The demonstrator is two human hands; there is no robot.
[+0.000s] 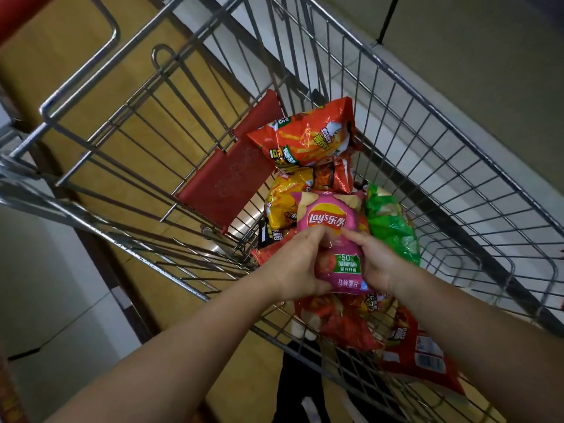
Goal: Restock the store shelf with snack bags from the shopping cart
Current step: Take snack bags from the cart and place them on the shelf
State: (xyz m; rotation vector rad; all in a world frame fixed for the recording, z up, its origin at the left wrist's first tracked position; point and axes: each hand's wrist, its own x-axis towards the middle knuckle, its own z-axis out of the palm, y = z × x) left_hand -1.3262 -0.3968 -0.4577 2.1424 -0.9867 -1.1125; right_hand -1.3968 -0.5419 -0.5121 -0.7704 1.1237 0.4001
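Observation:
A pink Lay's chip bag (pixel 331 219) is held over the wire shopping cart (pixel 451 154). My left hand (pixel 294 267) grips its lower left side, and my right hand (pixel 377 264) grips its lower right side, with thumbs on the front. Below it in the cart lie other snack bags: an orange-red bag (pixel 308 135) at the far end, a yellow bag (pixel 282 206), a green bag (pixel 390 224) to the right, and red bags (pixel 406 340) near me. No store shelf is visible.
The cart's red child-seat flap (pixel 232 175) stands at the left inside wall. A red handle (pixel 18 16) shows at top left. Yellow-brown flooring (pixel 100 166) and pale grey surfaces (pixel 473 56) surround the cart. A dark trouser leg and shoe (pixel 302 392) appear beneath the cart.

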